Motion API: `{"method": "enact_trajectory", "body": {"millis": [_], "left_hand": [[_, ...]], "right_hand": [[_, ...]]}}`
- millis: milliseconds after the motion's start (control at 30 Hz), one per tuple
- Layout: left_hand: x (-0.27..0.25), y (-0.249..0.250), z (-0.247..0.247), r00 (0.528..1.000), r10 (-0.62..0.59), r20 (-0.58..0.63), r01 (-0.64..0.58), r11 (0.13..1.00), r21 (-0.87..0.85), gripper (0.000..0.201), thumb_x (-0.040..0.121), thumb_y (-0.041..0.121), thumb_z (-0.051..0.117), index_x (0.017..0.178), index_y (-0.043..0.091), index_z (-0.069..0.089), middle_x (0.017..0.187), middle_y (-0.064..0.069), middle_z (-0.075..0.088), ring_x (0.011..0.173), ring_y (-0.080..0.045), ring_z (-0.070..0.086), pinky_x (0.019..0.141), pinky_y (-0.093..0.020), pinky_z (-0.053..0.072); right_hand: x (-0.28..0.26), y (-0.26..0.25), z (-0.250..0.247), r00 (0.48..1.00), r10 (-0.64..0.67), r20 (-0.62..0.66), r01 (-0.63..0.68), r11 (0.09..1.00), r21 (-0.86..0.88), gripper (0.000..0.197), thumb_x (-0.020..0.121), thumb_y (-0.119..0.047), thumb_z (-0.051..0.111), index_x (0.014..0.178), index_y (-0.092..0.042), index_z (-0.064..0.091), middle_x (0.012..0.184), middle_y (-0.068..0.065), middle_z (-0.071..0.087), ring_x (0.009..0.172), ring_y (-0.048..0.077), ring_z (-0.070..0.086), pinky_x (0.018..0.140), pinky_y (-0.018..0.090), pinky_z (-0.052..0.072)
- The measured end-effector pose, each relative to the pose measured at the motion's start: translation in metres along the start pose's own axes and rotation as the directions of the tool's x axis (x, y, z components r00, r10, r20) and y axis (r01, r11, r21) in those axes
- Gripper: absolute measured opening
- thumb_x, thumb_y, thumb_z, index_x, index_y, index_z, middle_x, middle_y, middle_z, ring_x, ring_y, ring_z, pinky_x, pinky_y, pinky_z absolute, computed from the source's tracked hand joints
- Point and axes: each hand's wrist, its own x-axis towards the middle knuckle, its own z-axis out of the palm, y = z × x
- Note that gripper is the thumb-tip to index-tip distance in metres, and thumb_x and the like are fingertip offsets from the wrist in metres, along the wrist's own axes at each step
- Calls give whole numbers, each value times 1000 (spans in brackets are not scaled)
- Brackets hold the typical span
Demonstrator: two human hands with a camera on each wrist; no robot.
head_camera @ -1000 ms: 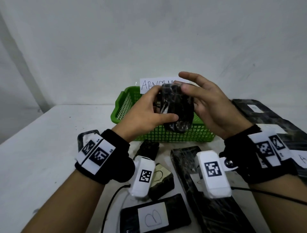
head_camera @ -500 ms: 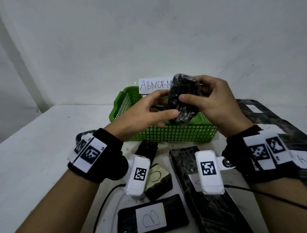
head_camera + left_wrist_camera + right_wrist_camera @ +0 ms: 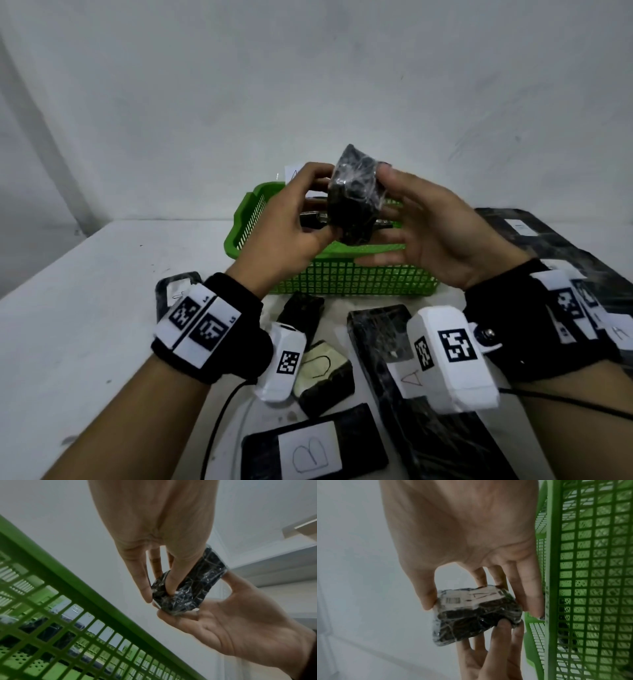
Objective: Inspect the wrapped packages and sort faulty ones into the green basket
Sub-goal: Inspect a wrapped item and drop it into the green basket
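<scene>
A small black package (image 3: 354, 195) wrapped in clear film is held up over the green basket (image 3: 342, 277) between both hands. My left hand (image 3: 322, 202) pinches its left and lower side with thumb and fingertips. My right hand (image 3: 394, 195) holds its right side, thumb near the top. In the left wrist view the package (image 3: 187, 586) sits between the left fingers (image 3: 144, 586) and the right hand (image 3: 240, 622). In the right wrist view the package (image 3: 476, 615) shows a white label marked with an A.
Several black wrapped packages lie on the white table in front of the basket: one labelled B (image 3: 308, 452), a long one (image 3: 383, 342), a small one (image 3: 325, 373). Larger dark packages (image 3: 548, 246) lie at the right. Dark packages (image 3: 311, 219) lie inside the basket.
The package has been turned and raised a little between the hands. My right thumb has shifted to the package's top edge and the right fingers have spread out.
</scene>
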Motion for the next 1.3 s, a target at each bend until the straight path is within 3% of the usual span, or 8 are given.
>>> {"method": "enact_trajectory", "body": {"millis": [200, 333, 467, 633, 767, 900, 1133, 1300], "left_hand": [[1, -7, -1, 999, 15, 28, -17, 999, 50, 53, 93, -1, 58, 135, 31, 54, 126, 6, 53, 114, -7, 61, 89, -34, 59], [4, -2, -3, 989, -117, 85, 126, 985, -114, 53, 97, 0, 42, 138, 30, 55, 123, -7, 58, 95, -24, 65, 77, -29, 59], [5, 6, -4, 966, -219, 134, 249, 927, -281, 25, 104, 33, 45, 122, 24, 59, 113, -4, 68, 92, -29, 72, 72, -33, 58], [3, 1, -1, 971, -216, 100, 238, 909, -343, 18, 95, 6, 59, 108, 18, 55, 102, 1, 62, 77, -4, 69, 63, -18, 53], [2, -1, 1, 976, -193, 98, 215, 924, -317, 29, 89, 8, 68, 109, 26, 57, 110, 13, 63, 88, -3, 68, 79, -26, 55], [0, 0, 4, 967, -185, 176, 221, 951, -216, 38, 85, 17, 74, 116, 25, 54, 123, 1, 63, 104, -26, 69, 93, -37, 56], [2, 1, 1, 971, -219, 94, 234, 949, -209, 21, 94, 9, 63, 108, 22, 55, 107, 5, 69, 86, -3, 71, 68, -17, 53], [5, 0, -1, 967, -250, 45, 252, 928, -275, 24, 101, 4, 50, 120, 13, 59, 95, 5, 73, 84, -4, 71, 67, -19, 55]], "right_hand": [[9, 6, 4, 963, -168, -210, 158, 985, -64, 11, 82, -27, 66, 88, -18, 67, 87, 1, 71, 79, 24, 72, 66, 35, 61], [11, 10, 4, 918, -303, -258, 260, 947, -187, 13, 90, -7, 68, 100, -15, 68, 95, -1, 70, 81, 12, 72, 64, 26, 58], [11, 12, -6, 920, -376, -109, 293, 846, -445, 56, 68, -28, 87, 120, -28, 65, 120, -4, 69, 109, 15, 69, 91, 36, 58], [14, 13, 0, 936, -328, -126, 288, 922, -258, 83, 72, -41, 80, 145, -43, 42, 152, -7, 41, 131, 9, 53, 98, 30, 52], [16, 14, 0, 951, -167, -258, 130, 979, -155, 67, 88, -24, 76, 145, -27, 41, 124, 0, 66, 107, 17, 71, 85, 39, 60], [18, 19, 0, 907, -276, -318, 198, 946, -257, 52, 82, -8, 78, 127, -20, 55, 101, 6, 74, 90, 22, 75, 71, 37, 62], [15, 19, -1, 879, -356, -318, 215, 890, -401, 57, 74, -18, 87, 119, -28, 54, 96, 6, 76, 85, 21, 76, 80, 49, 62], [10, 9, -4, 937, -263, -232, 202, 945, -258, 48, 86, -36, 76, 128, -26, 55, 95, -4, 78, 85, 15, 76, 74, 38, 61]]}}
